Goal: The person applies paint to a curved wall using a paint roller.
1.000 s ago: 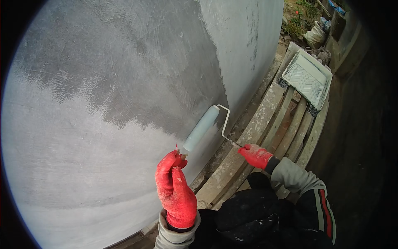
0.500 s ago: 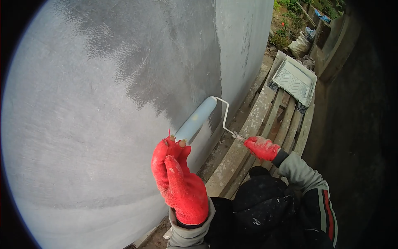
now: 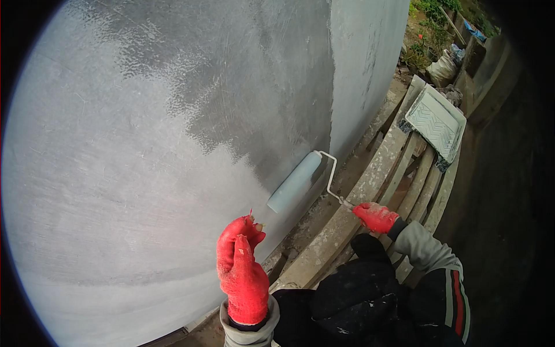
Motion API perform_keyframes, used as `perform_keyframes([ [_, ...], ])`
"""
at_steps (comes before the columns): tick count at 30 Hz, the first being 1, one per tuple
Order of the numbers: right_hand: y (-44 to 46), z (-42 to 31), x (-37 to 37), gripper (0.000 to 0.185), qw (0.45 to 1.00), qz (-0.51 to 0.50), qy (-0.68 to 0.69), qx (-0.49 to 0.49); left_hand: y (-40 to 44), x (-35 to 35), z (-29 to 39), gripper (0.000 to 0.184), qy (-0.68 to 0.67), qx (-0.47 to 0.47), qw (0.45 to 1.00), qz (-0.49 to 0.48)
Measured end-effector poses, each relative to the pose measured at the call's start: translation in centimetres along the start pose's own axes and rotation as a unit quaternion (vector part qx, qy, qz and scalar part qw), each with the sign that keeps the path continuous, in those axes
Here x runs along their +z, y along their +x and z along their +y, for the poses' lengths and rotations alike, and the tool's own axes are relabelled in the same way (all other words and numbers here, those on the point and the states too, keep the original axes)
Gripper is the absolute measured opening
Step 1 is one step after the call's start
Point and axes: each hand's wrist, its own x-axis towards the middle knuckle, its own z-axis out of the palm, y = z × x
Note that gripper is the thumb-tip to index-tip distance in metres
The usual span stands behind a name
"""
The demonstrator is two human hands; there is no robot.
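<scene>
My right hand [image 3: 376, 218], in a red glove, is closed round the handle of a paint roller [image 3: 295, 182]. The roller's pale blue sleeve lies against the grey wall [image 3: 144, 173], low down beside a darker patch. From its end a bent white wire frame runs back to the handle. My left hand [image 3: 243, 272], also red-gloved with bare fingertips poking out, is raised close to the wall below the roller. Its fingers are loosely bent, with the thumb apart, and nothing shows in them.
A white paint tray [image 3: 436, 118] with paint on its ribbed slope rests on wooden planks [image 3: 370, 185] running along the wall at right. Behind it lie a pale sack [image 3: 442, 69] and some plants [image 3: 430, 26]. A dark wall or board edge [image 3: 491, 75] bounds the far right.
The view has shifted, so the wall and tray appear farther right. My left hand is now apart from the roller sleeve in view, lower down. The right hand keeps its grip on the roller.
</scene>
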Motion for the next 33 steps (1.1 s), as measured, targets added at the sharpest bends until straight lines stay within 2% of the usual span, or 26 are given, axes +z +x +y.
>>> perform_keyframes([
  [2,-0.3,0.5,-1.0,0.035,0.998,-0.002,0.053,-0.015,0.4,-0.3,-0.7,0.031,0.023,-0.011,1.000,-0.008],
  [6,-2.7,-1.2,-3.7,0.034,0.994,-0.010,0.097,-0.057,1.3,-0.5,-1.7,0.031,0.090,-0.057,0.992,-0.060],
  [10,-3.6,-3.3,-6.6,0.028,0.991,-0.038,0.124,0.011,1.9,-0.6,-2.0,0.030,0.159,-0.100,0.979,-0.077],
  [12,-2.2,-2.9,-7.8,0.025,0.988,-0.058,0.136,0.042,2.2,-0.9,-2.6,0.029,0.187,-0.151,0.968,-0.068],
  [14,0.1,-1.9,-8.6,0.033,0.997,-0.070,-0.011,0.040,2.6,-0.9,-3.2,0.028,0.193,-0.175,0.964,-0.058],
  [17,4.8,-1.0,-8.6,0.037,0.992,-0.079,-0.083,0.051,3.3,-0.4,-3.8,0.028,0.206,-0.210,0.955,-0.041],
  [21,10.3,1.1,-7.5,0.040,0.991,-0.102,-0.017,0.086,4.4,0.6,-4.1,0.030,0.257,-0.252,0.930,-0.071],
  [23,10.9,1.0,-7.9,0.041,0.986,-0.067,-0.149,-0.032,4.9,1.3,-4.2,0.031,0.264,-0.268,0.924,-0.075],
  [24,10.9,1.8,-7.7,0.041,0.986,-0.071,-0.148,-0.028,5.3,1.6,-4.3,0.031,0.274,-0.270,0.919,-0.090],
  [26,10.7,3.8,-7.0,0.039,0.981,0.018,-0.166,-0.100,5.7,2.6,-4.9,0.031,0.284,-0.274,0.912,-0.109],
  [29,7.5,2.2,-8.7,0.038,0.993,-0.009,-0.098,-0.070,6.2,3.8,-5.8,0.032,0.248,-0.296,0.915,-0.120],
  [30,6.1,1.6,-9.3,0.035,0.994,0.000,-0.065,-0.085,6.3,4.3,-6.2,0.032,0.235,-0.303,0.914,-0.131],
  [33,2.7,0.1,-11.4,0.030,0.987,0.016,-0.087,-0.132,6.7,5.3,-7.6,0.033,0.213,-0.321,0.909,-0.160],
])
